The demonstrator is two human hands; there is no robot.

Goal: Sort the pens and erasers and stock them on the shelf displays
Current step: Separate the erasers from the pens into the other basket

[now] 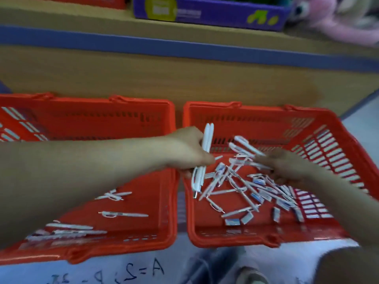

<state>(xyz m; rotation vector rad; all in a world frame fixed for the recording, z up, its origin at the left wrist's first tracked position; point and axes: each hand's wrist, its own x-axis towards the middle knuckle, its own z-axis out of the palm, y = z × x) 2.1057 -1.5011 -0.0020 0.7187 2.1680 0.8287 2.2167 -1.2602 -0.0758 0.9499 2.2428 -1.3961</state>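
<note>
Two red plastic baskets stand side by side on the floor. The right basket (266,113) holds a jumble of white pens (235,181) and small white-and-blue erasers (258,196). The left basket (123,103) has several white pens (123,214) lying on its bottom. My left hand (188,150) grips a bunch of white pens (206,152) upright over the gap between the baskets. My right hand (287,165) reaches into the pile in the right basket and holds a few white pens (244,147); it is blurred by motion.
A wooden shelf unit with a blue edge strip (184,48) rises behind the baskets. On it sit a purple box (205,11) and a pink plush toy (338,21). A white sheet with handwritten marks (143,271) lies in front of the baskets.
</note>
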